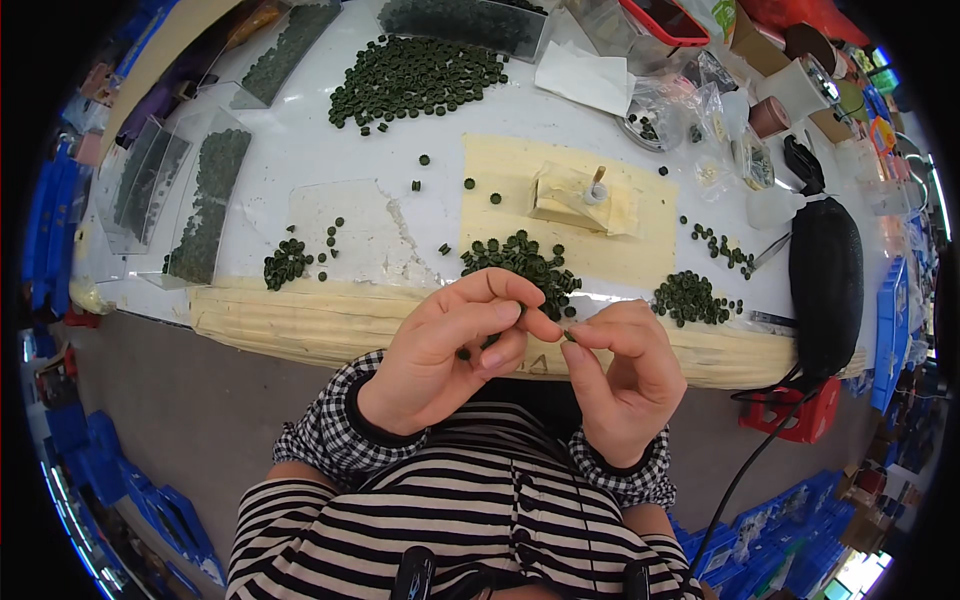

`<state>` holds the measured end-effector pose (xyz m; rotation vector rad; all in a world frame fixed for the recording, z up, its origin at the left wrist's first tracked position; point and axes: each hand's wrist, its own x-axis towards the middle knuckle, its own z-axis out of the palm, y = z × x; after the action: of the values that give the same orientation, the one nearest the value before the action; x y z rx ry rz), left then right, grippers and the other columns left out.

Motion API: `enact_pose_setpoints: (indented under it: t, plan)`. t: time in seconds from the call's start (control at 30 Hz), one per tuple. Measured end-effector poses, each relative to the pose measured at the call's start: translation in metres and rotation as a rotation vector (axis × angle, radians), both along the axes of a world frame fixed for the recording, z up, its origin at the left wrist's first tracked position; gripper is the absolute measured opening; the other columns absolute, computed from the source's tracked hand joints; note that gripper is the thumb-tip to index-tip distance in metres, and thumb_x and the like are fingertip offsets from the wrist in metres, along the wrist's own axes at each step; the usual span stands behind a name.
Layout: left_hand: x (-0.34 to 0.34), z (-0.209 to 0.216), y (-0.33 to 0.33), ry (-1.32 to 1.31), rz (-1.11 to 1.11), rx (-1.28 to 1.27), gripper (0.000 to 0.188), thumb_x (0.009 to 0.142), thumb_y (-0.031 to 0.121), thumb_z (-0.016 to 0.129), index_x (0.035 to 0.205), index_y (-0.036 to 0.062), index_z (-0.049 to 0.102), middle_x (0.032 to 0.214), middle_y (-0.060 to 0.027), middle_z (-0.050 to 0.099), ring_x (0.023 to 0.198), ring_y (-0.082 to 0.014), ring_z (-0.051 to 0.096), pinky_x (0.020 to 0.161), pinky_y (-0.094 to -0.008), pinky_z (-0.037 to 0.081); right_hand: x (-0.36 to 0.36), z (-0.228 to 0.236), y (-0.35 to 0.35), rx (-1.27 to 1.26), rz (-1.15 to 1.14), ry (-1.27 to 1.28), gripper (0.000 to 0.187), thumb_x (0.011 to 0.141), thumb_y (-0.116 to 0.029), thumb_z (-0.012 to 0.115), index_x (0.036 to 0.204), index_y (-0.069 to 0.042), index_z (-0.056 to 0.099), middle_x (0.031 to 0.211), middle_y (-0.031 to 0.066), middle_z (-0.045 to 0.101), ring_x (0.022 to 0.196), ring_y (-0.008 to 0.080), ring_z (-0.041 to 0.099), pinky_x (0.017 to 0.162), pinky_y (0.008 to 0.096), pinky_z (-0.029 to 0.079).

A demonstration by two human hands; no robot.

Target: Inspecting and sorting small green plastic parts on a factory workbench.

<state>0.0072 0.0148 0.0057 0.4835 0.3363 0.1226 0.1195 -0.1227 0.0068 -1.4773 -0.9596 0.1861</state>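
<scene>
My left hand point(450, 335) is closed, its thumb and fingers curled around a few small dark green round pieces that show between them. Close beside it, my right hand point(630, 365) pinches one small dark green piece point(570, 336) between thumb and forefinger. The left forefinger's tip almost meets that pinch; whether it touches the piece I cannot tell. Both hands hover over the table's near edge. Just beyond them lies a heap of the same ridged, dark green round pieces point(522, 258). Behind this heap, a yellow-wrapped block point(580, 205) carries a small upright pin in a pale sleeve.
Smaller piles of green pieces lie at left point(288, 262) and right point(690, 298), with a large heap point(415, 80) at the back. Clear trays point(210, 190) of pieces stand far left. A black cylindrical tool point(826, 285) with a cable and tweezers point(772, 250) are at right.
</scene>
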Motion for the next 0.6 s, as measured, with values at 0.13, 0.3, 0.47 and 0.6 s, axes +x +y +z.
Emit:
enact_pose_setpoints:
  t: [0.13,0.3,0.47,0.6]
  plan:
    - [0.002,0.004,-0.003,0.004,0.011,0.03,0.018,0.094,0.01,0.051,0.11,0.003,0.055,0.09,-0.0046,0.061,0.063,-0.0054,0.039,0.058,-0.0194,0.035,-0.001,0.0,-0.001,0.009,-0.012,-0.048,0.021,0.07,0.009,0.07,0.087,-0.002,0.064,0.088,0.0093,0.067,0.078,0.02,0.059,0.068,0.0275,0.046]
    - [0.003,0.003,-0.005,-0.022,0.032,0.032,0.017,0.094,0.01,0.054,0.109,0.0025,0.058,0.089,-0.0015,0.058,0.064,-0.0048,0.039,0.059,-0.0189,0.035,-0.005,-0.001,0.001,0.046,-0.024,-0.183,0.025,0.072,0.009,0.069,0.091,-0.004,0.061,0.098,0.012,0.069,0.081,0.0216,0.061,0.071,0.0281,0.048]
    - [0.001,-0.01,-0.007,-0.095,0.049,0.1,0.017,0.093,0.007,0.057,0.109,0.0015,0.06,0.091,-0.0013,0.061,0.061,-0.0028,0.038,0.054,-0.0165,0.033,-0.007,0.0,0.004,0.032,-0.025,-0.296,0.025,0.072,0.007,0.07,0.092,-0.005,0.061,0.101,0.0098,0.069,0.084,0.0228,0.061,0.073,0.0294,0.049]
    - [0.0,-0.004,-0.008,0.027,0.097,0.245,0.018,0.092,0.004,0.058,0.108,0.0008,0.063,0.09,-0.0021,0.062,0.062,-0.0011,0.041,0.054,-0.016,0.032,-0.006,0.0,0.005,-0.017,-0.069,-0.451,0.026,0.071,0.005,0.072,0.092,-0.005,0.062,0.1,0.0077,0.07,0.085,0.0238,0.061,0.073,0.0302,0.05]
